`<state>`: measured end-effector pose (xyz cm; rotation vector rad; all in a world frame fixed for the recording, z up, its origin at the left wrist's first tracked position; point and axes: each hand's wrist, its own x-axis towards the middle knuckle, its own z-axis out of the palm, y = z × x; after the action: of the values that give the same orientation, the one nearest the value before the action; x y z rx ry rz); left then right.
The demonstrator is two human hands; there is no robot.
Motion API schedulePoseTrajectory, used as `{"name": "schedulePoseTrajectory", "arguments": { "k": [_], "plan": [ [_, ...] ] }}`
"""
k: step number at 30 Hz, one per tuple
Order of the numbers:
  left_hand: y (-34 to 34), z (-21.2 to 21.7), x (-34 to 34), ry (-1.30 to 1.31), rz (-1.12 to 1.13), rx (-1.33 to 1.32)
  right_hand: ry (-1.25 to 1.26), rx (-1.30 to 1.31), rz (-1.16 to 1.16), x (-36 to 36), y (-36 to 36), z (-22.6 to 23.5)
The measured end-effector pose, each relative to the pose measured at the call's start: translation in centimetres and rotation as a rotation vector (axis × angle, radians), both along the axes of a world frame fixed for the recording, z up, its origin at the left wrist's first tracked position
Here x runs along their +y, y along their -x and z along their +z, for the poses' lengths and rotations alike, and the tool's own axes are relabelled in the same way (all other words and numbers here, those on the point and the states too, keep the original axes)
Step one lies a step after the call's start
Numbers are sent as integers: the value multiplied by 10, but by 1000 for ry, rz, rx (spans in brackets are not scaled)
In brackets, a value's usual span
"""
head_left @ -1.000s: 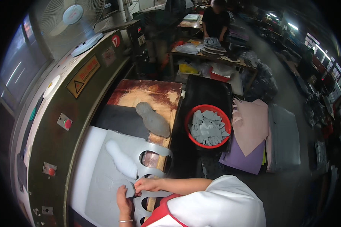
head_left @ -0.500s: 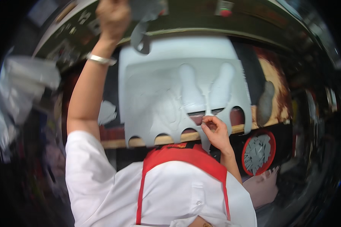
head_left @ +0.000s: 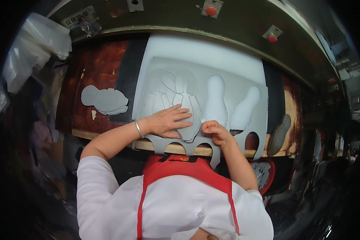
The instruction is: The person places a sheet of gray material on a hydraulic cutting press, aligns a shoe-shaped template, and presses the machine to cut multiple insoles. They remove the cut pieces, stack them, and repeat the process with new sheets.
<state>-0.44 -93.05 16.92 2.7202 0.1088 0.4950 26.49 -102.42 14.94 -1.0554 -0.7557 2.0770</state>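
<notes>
Grey foam sheet [head_left: 244, 86] sits in the middle of the frame, lying on a white pad [head_left: 204, 50] under the dark green press head [head_left: 168, 20] that arcs across the top. It's got sole-shaped holes punched through it, so the white shows in two long cutouts right of centre, and its bottom edge is scalloped with half-round gaps over the wooden board edge [head_left: 176, 149].

Left hand [head_left: 170, 122] is flat on the sheet, fingers spread out and stretched toward the right, palm pressing down on a sole-shaped outline rather than gripping anything. There's a metal bangle [head_left: 139, 129] on that wrist.

Right hand [head_left: 214, 132] is just beside it, curled up tight, fingertips pinching the sheet near the base of the middle cutout.

Over in the left part of the frame a small pile of grey cut pieces [head_left: 104, 100] lies on the reddish-brown bed [head_left: 100, 64]. Red bin [head_left: 264, 176] pokes out at lower right, partly hidden by the arm.
</notes>
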Motion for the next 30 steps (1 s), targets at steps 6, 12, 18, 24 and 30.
{"name": "schedulePoseTrajectory", "arguments": {
  "k": [6, 12, 18, 24, 30],
  "plan": [
    [-34, 21, 15, 367, 396, -370, -6, 143, -182, -12, 17, 20],
    [-31, 149, 139, 113, 841, -1015, -342, -735, -211, -33, 23, 54],
    [-5, 246, 178, -157, 521, -945, -799, -903, -169, -42, 57, 66],
    [41, 117, 91, -174, 98, -35, -262, -528, 71, -6, 97, 43],
    [94, 18, 35, -17, -173, 142, 12, -58, 152, 23, 99, 16]
  ]
}}
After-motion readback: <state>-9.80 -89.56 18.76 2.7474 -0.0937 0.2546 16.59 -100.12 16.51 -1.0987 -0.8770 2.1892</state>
